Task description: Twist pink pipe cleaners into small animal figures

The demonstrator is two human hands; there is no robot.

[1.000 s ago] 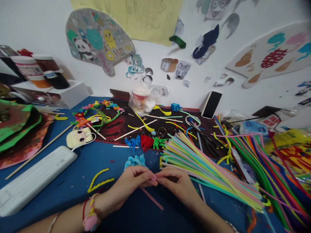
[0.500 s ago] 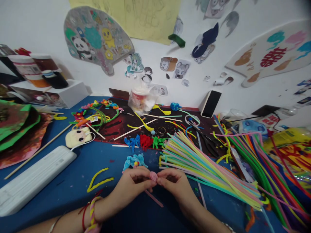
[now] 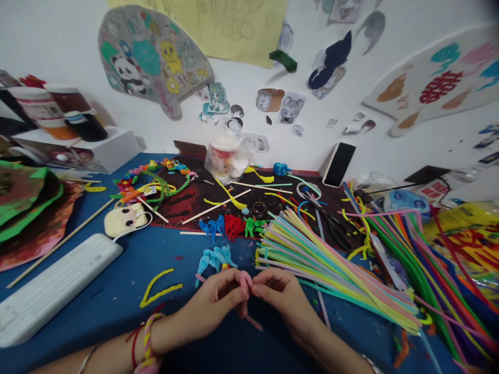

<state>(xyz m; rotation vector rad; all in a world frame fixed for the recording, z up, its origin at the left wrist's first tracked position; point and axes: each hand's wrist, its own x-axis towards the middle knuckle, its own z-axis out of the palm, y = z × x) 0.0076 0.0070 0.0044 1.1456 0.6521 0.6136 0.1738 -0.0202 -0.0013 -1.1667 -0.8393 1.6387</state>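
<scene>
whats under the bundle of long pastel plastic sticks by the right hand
The bundle of pastel plastic sticks lies on the blue tabletop. A thin pale grey strip shows on either side, apparently passing beneath. The bundle covers anything else directly below it.

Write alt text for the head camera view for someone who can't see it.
A person's left hand and right hand pinch a pink pipe cleaner above a blue worktable. A bundle of pastel pipe cleaners lies to the right, small blue pipe-cleaner figures just ahead, and cartoon drawings cover the white wall behind.
</scene>
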